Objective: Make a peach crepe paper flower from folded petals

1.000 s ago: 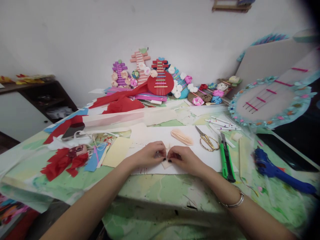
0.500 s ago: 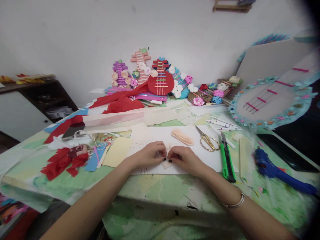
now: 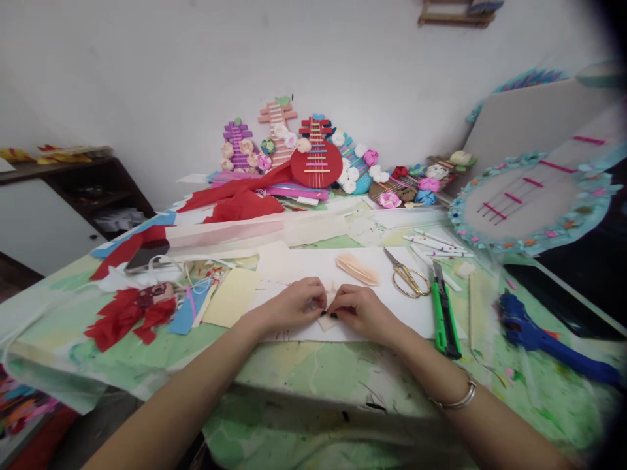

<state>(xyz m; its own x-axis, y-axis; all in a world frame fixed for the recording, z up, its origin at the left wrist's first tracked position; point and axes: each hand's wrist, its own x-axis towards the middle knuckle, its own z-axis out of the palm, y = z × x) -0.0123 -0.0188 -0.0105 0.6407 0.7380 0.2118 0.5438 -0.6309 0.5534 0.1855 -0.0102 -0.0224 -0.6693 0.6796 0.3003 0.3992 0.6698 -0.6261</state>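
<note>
My left hand [image 3: 300,303] and my right hand [image 3: 360,310] meet over a white sheet [image 3: 392,313], fingertips almost touching. Between them is a small piece of pale cream paper [image 3: 327,322], pinched by both hands. Fingers cover most of it; a pointed corner shows below them. Just beyond my right hand lies a pleated peach paper piece [image 3: 357,269]. Gold-handled scissors [image 3: 409,277] rest to its right, partly open. A yellow paper sheet [image 3: 230,297] lies left of my left hand.
A green utility knife [image 3: 445,320] and a blue glue gun [image 3: 539,336] lie on the right. Red crepe paper [image 3: 117,320] is at the left. Paper lute-shaped crafts [image 3: 317,162] lean against the wall. A larger round craft [image 3: 519,199] stands at the right.
My right fingertips have shifted very slightly left, closer to my left ones. Both hands stay on the cream paper; the view has moved a little.
</note>
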